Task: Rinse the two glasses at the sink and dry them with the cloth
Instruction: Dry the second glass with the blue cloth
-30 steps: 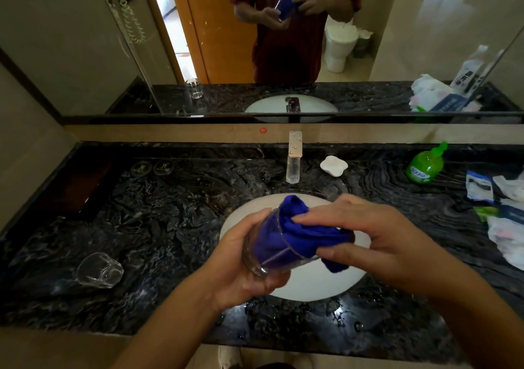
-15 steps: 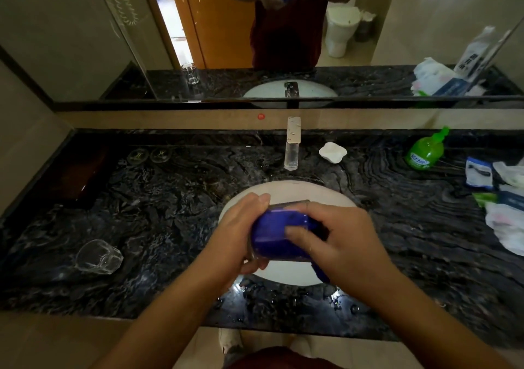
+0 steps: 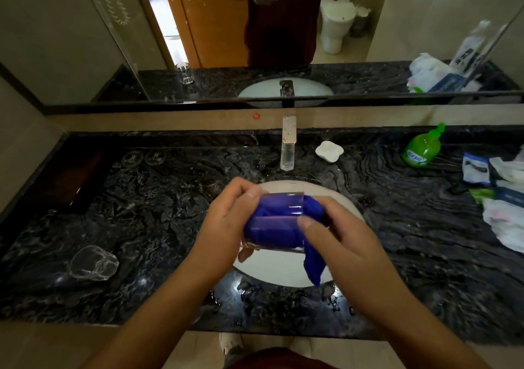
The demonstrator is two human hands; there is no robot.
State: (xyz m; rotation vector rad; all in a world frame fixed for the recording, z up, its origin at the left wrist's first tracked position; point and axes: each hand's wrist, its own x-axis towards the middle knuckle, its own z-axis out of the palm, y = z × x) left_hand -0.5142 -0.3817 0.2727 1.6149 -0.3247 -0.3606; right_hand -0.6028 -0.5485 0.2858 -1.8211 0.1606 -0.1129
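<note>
i judge the step in hand is the drying of one glass, with the rinsing probably finished. starting from the left, the second glass [image 3: 94, 263] lies on its side on the dark counter [image 3: 158, 226], well apart from the sink; it is clear, thick-walled and looks faceted, and i cannot tell if it is wet or already wiped. the counter is black stone with grey veins, glossy, with water drops near the front edge. in the middle, my left hand [image 3: 226, 226] grips the glass in hand [image 3: 276, 221] around its base end, fingers curled round it, and holds it almost horizontal above the white oval sink [image 3: 283, 272]. the blue cloth [image 3: 283, 226] is soft and thick; it fills the inside of the glass, and one tail hangs down at the right. my right hand [image 3: 348, 243] pinches the cloth at the mouth of the glass, thumb on top. the next move calls, i think, for turning the cloth inside against the wall while the left hand keeps firm hold, because smooth wet glass can slip. behind stand the square metal tap [image 3: 288, 144], a white soap dish [image 3: 329, 151] and a green plastic bottle [image 3: 423, 149].
</note>
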